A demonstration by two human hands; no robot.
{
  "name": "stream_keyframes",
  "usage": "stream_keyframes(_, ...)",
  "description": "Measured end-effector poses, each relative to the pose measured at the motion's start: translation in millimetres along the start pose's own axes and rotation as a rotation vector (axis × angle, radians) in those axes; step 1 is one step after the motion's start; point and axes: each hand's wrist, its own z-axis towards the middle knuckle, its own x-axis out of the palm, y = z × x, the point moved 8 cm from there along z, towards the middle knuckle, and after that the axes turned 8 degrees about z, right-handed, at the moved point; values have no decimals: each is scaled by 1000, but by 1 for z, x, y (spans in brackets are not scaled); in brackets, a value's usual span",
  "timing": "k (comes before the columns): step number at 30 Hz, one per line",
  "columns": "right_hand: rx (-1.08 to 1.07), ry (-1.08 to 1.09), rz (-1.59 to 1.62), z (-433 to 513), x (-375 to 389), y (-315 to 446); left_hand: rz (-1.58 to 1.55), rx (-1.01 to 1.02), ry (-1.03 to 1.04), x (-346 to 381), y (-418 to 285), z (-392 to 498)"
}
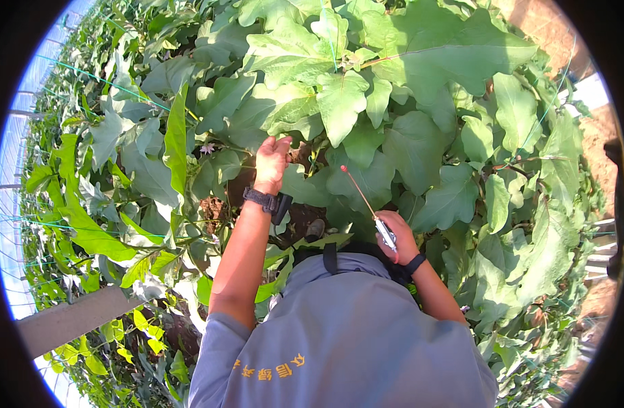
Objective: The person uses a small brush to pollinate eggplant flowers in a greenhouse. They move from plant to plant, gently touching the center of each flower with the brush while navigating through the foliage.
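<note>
My left hand, with a dark band at the wrist, reaches in among the broad leaves of a plant that looks like eggplant. Its fingers are bent close beneath a leaf, and whether they pinch anything cannot be told. Lower and to the right, my right hand is closed around a small silver hand tool. From this tool a thin copper-coloured rod runs up and left to a red tip, which lies over a dark green leaf. The exact kind of tool is unclear.
Thin green strings run through the dense foliage. A grey post or beam juts in at lower left. One shoe shows on the soil between the plants. A pale purple flower is left of my left hand. Bare soil lies at right.
</note>
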Motion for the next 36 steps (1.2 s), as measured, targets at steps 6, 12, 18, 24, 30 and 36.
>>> stream_keyframes(6, 69, -63, -145, 14, -24, 21, -4, 35, 88, 50, 3, 32)
stream_keyframes(12, 119, -58, -163, 23, -9, 30, -449, -62, -178, 47, 3, 72)
stream_keyframes(18, 133, 5, -145, 42, 10, 30, -209, 112, -186, 18, -26, 89)
stream_keyframes(24, 100, 97, -59, 82, 17, 20, -19, 230, -193, -1, -51, 79)
stream_keyframes(30, -19, 37, 40, 87, -2, 16, -88, 149, -311, -44, -38, 76)
stream_keyframes(36, 86, -49, 105, 86, -17, -13, -10, 140, -338, -65, -42, 78)
